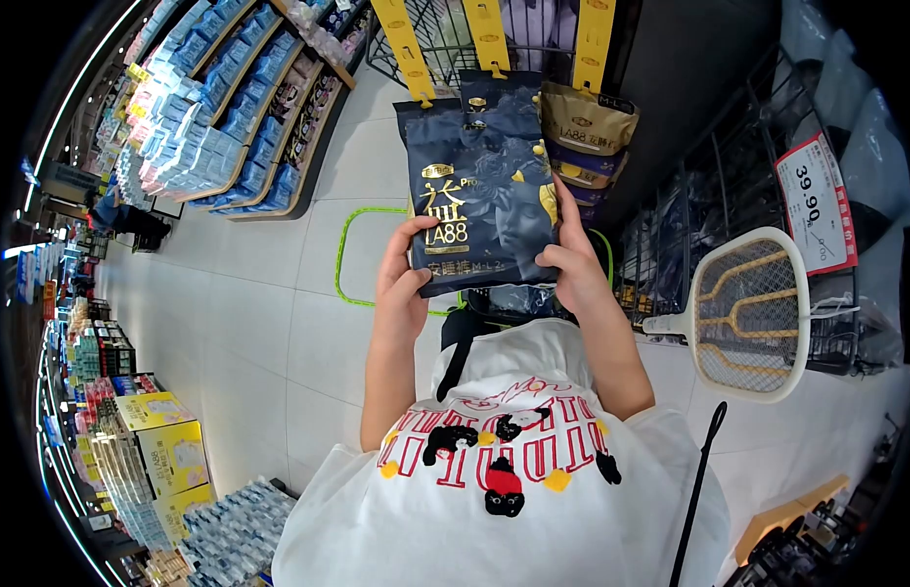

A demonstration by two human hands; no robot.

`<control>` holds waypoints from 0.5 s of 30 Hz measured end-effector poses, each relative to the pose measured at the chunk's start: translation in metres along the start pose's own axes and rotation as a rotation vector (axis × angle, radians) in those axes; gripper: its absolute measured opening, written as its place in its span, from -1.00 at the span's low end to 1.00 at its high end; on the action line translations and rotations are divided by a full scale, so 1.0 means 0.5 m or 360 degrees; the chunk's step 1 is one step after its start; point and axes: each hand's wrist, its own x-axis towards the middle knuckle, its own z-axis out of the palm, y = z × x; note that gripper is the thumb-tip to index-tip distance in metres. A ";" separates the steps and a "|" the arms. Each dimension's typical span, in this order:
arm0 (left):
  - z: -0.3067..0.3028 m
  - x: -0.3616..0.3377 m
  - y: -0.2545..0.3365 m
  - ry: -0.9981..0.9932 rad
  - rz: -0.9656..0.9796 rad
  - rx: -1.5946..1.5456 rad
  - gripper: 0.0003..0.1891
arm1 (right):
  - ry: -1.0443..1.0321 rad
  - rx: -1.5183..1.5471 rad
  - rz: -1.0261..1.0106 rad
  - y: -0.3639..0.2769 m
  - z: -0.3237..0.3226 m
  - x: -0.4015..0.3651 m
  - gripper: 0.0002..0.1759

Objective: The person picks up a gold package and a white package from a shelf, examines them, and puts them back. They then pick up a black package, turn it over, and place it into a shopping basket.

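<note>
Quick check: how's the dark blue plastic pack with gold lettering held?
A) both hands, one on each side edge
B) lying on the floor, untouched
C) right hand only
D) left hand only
A: the left hand grips the left edge of the dark blue plastic pack with gold lettering, and the right hand grips its right edge.

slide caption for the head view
Left hand and right hand hold a dark blue pack above a tiled shop floor.

A dark blue packet (484,196) with gold lettering, held upright between both hands.
</note>
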 end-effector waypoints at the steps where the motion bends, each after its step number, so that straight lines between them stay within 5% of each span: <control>1: 0.000 -0.002 0.001 -0.0007 -0.0008 0.0007 -0.34 | 0.0019 0.0021 0.0015 0.000 0.001 -0.002 0.12; 11: -0.026 0.019 -0.021 -0.0084 -0.0028 0.0141 -0.37 | 0.0072 0.0096 0.0200 0.004 -0.009 -0.006 0.03; 13: 0.002 0.027 -0.014 -0.0105 0.0357 0.1018 -0.40 | 0.0037 0.0153 -0.0041 0.003 0.012 -0.013 -0.02; 15: 0.050 0.009 0.012 -0.0194 0.0566 0.1190 -0.28 | -0.0278 -0.0414 -0.0580 0.028 0.034 -0.023 -0.05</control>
